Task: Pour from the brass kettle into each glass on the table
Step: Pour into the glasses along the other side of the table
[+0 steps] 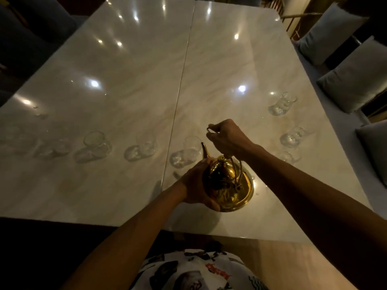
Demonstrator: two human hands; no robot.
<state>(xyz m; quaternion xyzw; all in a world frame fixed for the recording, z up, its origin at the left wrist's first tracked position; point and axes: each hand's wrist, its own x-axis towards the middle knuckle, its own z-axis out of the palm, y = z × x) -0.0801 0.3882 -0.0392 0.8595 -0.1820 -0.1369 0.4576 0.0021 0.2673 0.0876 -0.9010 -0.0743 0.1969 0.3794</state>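
A brass kettle [229, 185] stands near the table's front edge, its spout pointing away from me toward a clear glass [186, 152]. My left hand [196, 185] wraps the kettle's left side. My right hand [227, 138] grips the top of its wire handle above the lid. Several more clear glasses stand in a row to the left, among them one glass [141, 148] and a wider glass [94, 146]. On the right stand a far glass [281, 104], a nearer glass [294, 136] and a small glass [290, 156] partly behind my right forearm.
The glossy marble table [129, 84] has a seam down its middle and bright lamp reflections. Grey cushions [356, 76] line a bench along the right edge. Dark seats sit at the far left.
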